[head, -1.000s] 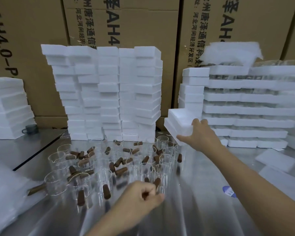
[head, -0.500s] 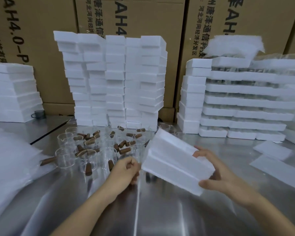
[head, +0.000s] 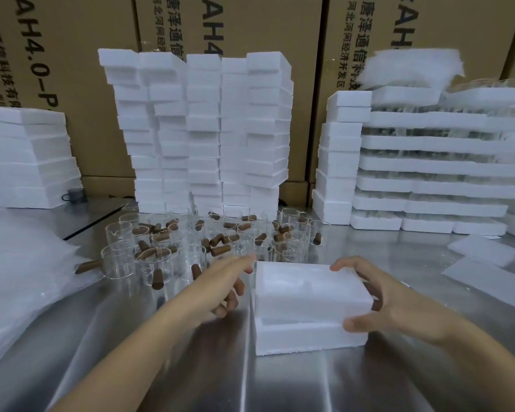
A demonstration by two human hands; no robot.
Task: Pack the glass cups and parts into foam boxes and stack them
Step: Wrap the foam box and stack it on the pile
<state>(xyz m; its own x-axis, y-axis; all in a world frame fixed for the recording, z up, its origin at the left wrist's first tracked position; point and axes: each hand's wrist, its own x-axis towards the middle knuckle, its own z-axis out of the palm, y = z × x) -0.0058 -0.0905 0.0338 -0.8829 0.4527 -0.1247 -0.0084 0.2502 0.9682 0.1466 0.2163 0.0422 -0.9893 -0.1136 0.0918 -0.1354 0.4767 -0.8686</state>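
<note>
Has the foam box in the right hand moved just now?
Yes: the foam box came from beside the right foam stack down to the table, nearer the person.

left carton (head: 81, 93): AH4.0-P | middle carton (head: 250, 22): 唐泽通信, AH4 | right carton (head: 458, 22): 河间经济开发区

Blurred left hand (head: 220, 288); foam box (head: 309, 292) interior hidden.

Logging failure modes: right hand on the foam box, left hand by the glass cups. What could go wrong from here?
1. The left hand is blurred right beside the crowded glass cups; a brush could topple several.
2. The right hand grips the upper foam half at one end only, offset on the lower half; it may slip.
</note>
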